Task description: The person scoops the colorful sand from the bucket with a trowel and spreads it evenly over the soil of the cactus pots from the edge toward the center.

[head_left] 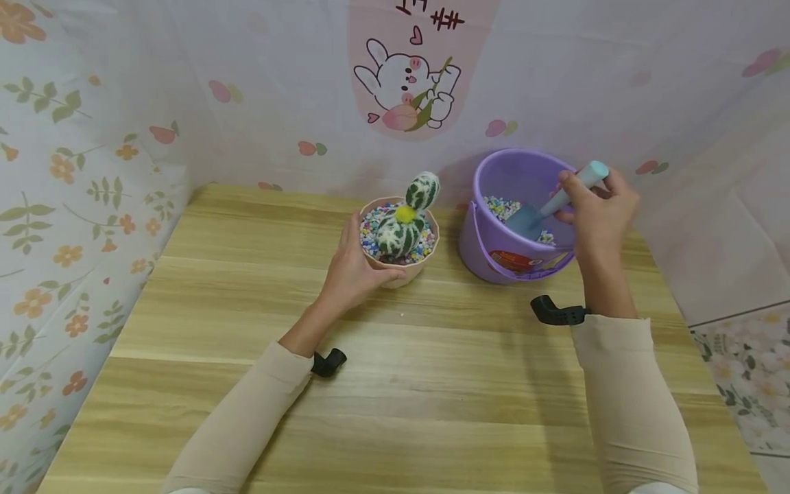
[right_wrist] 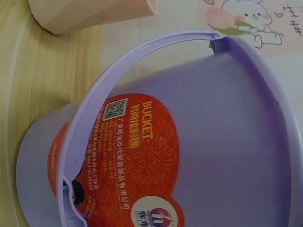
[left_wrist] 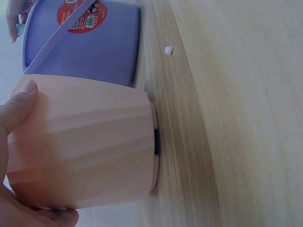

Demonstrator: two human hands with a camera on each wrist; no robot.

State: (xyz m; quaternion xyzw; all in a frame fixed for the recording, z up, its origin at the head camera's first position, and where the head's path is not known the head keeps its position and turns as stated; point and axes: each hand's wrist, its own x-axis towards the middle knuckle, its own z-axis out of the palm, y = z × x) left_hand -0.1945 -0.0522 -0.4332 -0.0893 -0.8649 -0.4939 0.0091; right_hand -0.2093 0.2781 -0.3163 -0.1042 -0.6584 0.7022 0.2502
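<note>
My left hand (head_left: pixel 353 269) grips the side of a peach-coloured flowerpot (head_left: pixel 404 274), thumb toward me and fingers around its left side. In the pot a green-and-white cactus (head_left: pixel 400 233) with a yellow spot stands among multicoloured pebbles (head_left: pixel 426 247). To the right is a purple bucket (head_left: pixel 478 254) with more such pebbles (head_left: pixel 501 207) inside. Above its right rim my right hand (head_left: pixel 601 213) holds a small shovel (head_left: pixel 558 200) by its pale blue handle. The shovel's grey-blue blade (head_left: pixel 524 221) dips down to the pebbles. In the right wrist view, the bucket (right_wrist: pixel 222 123) hides the right hand.
The wooden table (head_left: pixel 382 398) spreads out in front of both things. One white pebble (left_wrist: pixel 169 50) lies on it near the pot. A printed cloth (head_left: pixel 265 82) hangs behind the table. The bucket's handle (right_wrist: pixel 113 75) is folded down over its labelled front.
</note>
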